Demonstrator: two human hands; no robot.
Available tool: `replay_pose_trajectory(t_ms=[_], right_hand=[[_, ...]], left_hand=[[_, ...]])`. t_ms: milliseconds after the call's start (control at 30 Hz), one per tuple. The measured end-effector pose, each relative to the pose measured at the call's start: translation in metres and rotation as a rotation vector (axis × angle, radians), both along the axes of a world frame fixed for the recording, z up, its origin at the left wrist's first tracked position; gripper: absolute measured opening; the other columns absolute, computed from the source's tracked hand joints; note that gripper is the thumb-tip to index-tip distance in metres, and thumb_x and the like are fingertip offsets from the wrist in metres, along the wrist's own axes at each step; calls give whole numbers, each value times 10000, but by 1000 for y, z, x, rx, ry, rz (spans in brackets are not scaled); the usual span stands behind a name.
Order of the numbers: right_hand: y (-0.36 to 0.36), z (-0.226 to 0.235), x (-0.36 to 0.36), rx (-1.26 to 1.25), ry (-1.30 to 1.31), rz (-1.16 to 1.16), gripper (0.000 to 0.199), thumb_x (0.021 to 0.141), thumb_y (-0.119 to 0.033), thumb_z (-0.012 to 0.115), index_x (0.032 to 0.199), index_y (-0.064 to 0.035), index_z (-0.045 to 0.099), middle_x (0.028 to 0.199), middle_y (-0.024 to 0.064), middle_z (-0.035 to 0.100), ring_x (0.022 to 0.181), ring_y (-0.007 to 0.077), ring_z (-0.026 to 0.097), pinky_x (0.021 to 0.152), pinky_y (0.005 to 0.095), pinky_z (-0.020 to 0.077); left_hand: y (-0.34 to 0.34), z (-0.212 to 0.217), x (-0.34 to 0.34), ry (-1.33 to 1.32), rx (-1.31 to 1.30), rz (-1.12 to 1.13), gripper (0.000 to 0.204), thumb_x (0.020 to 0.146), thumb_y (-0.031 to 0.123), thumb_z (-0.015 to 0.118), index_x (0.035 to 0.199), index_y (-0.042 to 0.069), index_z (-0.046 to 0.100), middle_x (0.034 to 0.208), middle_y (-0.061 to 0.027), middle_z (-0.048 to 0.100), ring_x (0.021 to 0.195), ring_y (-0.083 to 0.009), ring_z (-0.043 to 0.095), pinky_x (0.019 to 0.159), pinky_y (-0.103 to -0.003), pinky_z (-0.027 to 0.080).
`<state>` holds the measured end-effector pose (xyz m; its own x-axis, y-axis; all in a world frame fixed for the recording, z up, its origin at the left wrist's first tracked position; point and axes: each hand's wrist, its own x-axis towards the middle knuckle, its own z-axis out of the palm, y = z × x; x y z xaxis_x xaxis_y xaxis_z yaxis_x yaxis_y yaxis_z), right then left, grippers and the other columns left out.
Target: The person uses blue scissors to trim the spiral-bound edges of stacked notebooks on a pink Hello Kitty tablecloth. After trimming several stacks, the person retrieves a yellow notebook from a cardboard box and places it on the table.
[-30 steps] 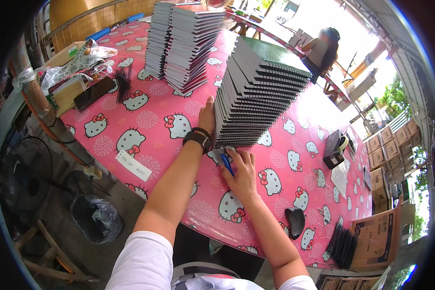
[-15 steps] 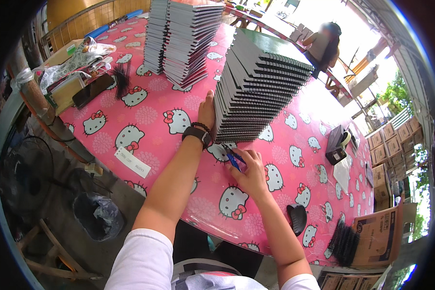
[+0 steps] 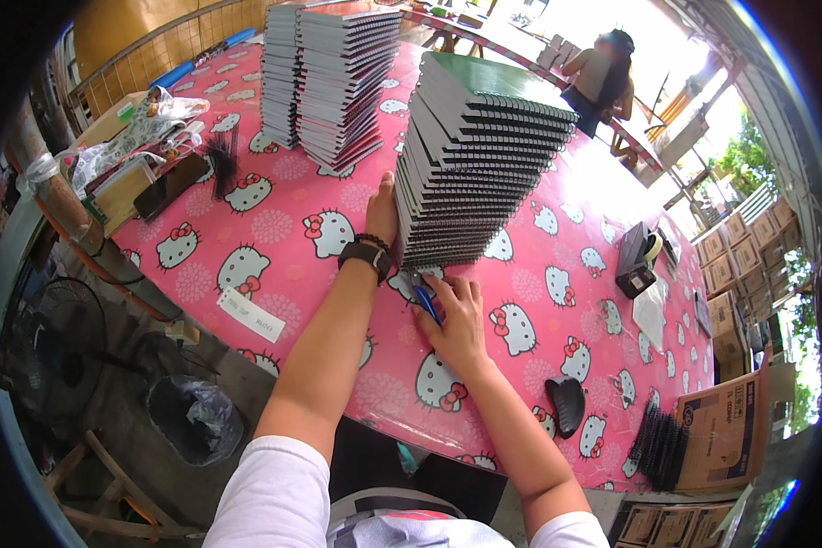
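Observation:
A tall leaning stack of spiral-bound notebooks (image 3: 475, 164) with dark covers stands on the pink cartoon-cat tablecloth (image 3: 274, 228). My left hand (image 3: 381, 212), with a black wristband, lies flat against the stack's left side near its base. My right hand (image 3: 454, 312) rests on the table just below the stack's bottom edge and grips a blue pen (image 3: 426, 303), its tip pointing toward the lowest notebooks.
Two more notebook stacks (image 3: 333, 82) stand at the back. A black tape dispenser (image 3: 637, 258) and papers lie to the right, a black object (image 3: 567, 403) near the front edge, cardboard boxes (image 3: 717, 429) beyond. Another person (image 3: 603, 78) sits far behind. A fan and bin stand left, below.
My right hand with the pen has shifted slightly along the stack's base. My left hand stays pressed on the stack's side.

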<state>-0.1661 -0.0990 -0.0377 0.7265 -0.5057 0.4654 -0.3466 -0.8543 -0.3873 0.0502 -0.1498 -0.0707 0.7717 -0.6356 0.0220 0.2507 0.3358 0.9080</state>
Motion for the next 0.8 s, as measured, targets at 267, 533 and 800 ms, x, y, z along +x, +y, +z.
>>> replay_pose_trajectory(t_ms=[267, 533, 800], right_hand=[[5, 0, 1, 18, -21, -22, 440, 746, -196, 678, 1152, -65, 573, 1024, 146, 538, 966, 320, 466, 864, 418, 388], [1, 4, 1, 40, -9, 31, 395, 765, -213, 652, 1121, -53, 589, 950, 143, 553, 925, 322, 505, 785, 437, 418], [-53, 39, 2, 1524, 122, 153, 299, 914, -207, 514, 1034, 59, 577, 866, 152, 640, 691, 212, 640, 617, 338, 562]], left_hand=[[2, -2, 7, -92, 85, -20, 736, 914, 591, 299, 847, -68, 620, 758, -158, 627, 745, -234, 570, 751, -363, 430], [0, -7, 7, -80, 61, -36, 767, 906, 617, 294, 892, -79, 616, 829, -166, 632, 774, -244, 553, 781, -370, 421], [-2, -12, 10, -24, 33, -58, 770, 905, 627, 303, 917, -73, 623, 822, -147, 631, 751, -222, 558, 763, -354, 429]])
